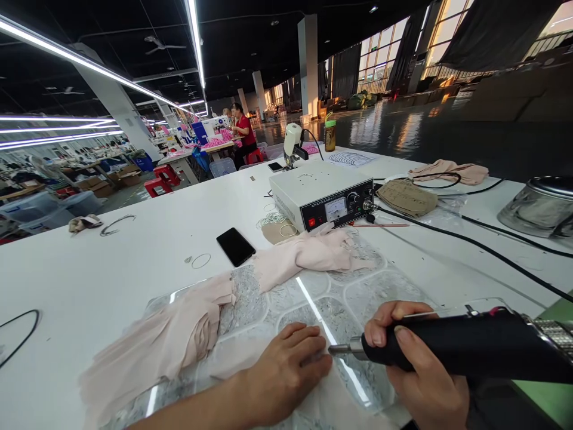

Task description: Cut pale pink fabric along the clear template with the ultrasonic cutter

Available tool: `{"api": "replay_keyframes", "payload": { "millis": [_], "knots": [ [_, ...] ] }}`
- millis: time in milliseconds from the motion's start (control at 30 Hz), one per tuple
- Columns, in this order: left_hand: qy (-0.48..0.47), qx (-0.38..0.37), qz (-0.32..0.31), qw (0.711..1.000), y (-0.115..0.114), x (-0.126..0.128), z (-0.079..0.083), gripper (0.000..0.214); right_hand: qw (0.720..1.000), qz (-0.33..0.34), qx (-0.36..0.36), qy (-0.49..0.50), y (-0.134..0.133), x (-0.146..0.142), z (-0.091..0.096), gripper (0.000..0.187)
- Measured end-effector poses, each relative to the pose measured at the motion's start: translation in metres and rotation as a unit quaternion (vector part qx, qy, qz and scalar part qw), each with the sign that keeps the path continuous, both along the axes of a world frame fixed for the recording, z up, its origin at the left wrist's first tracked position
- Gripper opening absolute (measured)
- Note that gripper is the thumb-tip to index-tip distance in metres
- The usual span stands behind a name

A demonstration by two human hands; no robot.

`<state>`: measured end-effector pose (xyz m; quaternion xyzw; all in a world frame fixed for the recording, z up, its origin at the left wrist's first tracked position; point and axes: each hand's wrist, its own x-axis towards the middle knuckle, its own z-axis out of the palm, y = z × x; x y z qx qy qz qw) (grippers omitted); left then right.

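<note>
My right hand [425, 364] grips a black handheld tool [465, 343] with a narrow metal tip, pointing left. That tip ends close beside the fingers of my left hand [293, 367]. My left hand lies palm down, fingers close together, on a thin pale pink fabric piece [242, 352]; its fingertips are partly hidden. Beneath is a clear, glossy mat with a grey stone pattern [308, 313]. To the left lies a layered stack of pale pink fabric pieces [174, 334], and another bunched pile of pale pink fabric [313, 257] sits beyond my hands.
A white control box [322, 191] with a meter stands behind the fabric; a black cable [470, 242] runs from it rightward. A phone [236, 246], rubber bands [277, 221], a brown cloth pouch [407, 197] and a lidded container [541, 206] share the white table [89, 286]. A person [244, 131] sits farther back.
</note>
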<state>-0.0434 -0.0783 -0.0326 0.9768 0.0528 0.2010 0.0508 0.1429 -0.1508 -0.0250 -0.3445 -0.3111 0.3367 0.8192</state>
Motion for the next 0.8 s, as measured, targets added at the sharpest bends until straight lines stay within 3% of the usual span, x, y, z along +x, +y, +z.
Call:
{"api": "replay_keyframes", "payload": {
  "millis": [400, 800],
  "knots": [
    [0.006, -0.009, 0.005, 1.000, 0.002, -0.003, -0.004, 0.022, 1.000, 0.007, -0.011, 0.016, -0.007, 0.008, -0.001, 0.005],
    [0.129, -0.132, 0.036, 0.982, -0.002, -0.008, 0.016, 0.023, 0.997, 0.000, -0.024, 0.073, -0.022, 0.003, 0.005, 0.010]
  ]
}}
